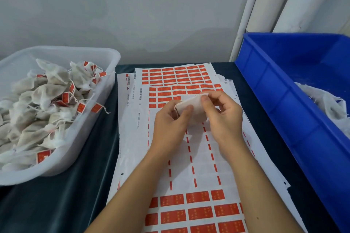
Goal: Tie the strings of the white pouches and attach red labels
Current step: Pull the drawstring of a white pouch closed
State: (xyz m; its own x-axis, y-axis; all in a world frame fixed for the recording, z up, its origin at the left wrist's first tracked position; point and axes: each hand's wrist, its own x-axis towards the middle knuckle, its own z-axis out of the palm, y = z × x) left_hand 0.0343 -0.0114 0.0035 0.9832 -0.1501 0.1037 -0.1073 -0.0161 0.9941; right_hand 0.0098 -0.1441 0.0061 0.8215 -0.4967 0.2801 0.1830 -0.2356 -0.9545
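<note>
White pouch (pixel 191 107) held above label sheets (pixel 189 157) mid-surface, long axis running near-left to far-right, mouth seemingly far-right. Left hand (pixel 170 119) grip pinches near-left end; right hand (pixel 221 113) grip pinches far-right edge.

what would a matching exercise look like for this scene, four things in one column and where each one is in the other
Things:
1. white tub
2. blue bin
3. label sheets
4. white pouch

Places:
A. far right of the table
B. held by the left hand and the right hand
C. far left of the table, full of labelled pouches
D. flat on the table between the two containers

Pairs: 1-C, 2-A, 3-D, 4-B
</note>
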